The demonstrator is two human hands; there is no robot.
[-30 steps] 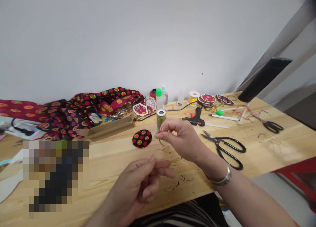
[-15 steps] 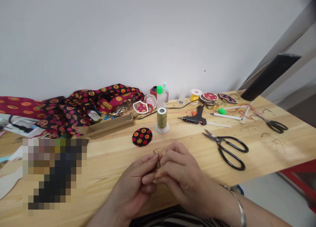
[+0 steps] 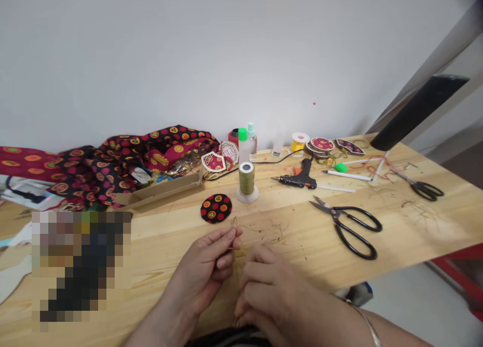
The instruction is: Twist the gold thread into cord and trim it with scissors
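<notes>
Between the thumb and fingertips of my left hand point(image 3: 211, 264) a thin olive-brown thread point(image 3: 234, 222) is pinched, with a small loop of it standing up above them. My right hand point(image 3: 267, 281) is closed, lower and to the right, near the table's front edge. Its curled fingers appear to grip the lower part of the same thread, though they mostly hide it. Beyond my hands lies a round black fabric disc point(image 3: 216, 208) with red and orange flowers. A spool of olive thread point(image 3: 247, 180) stands upright beside the disc.
Large black-handled scissors point(image 3: 345, 225) lie open at the right, with a black glue gun point(image 3: 304, 177) behind them. Smaller scissors point(image 3: 424, 188) rest farther right. Patterned cloth point(image 3: 162, 141), a cardboard box point(image 3: 166, 192) and bottles point(image 3: 243, 148) line the wall. Thread scraps lie on the wooden table point(image 3: 279, 211).
My right hand has moved down and away from my left fingertips, opening a gap between the hands. My left hand keeps its pinch, shifted slightly left. The view has shifted a little.
</notes>
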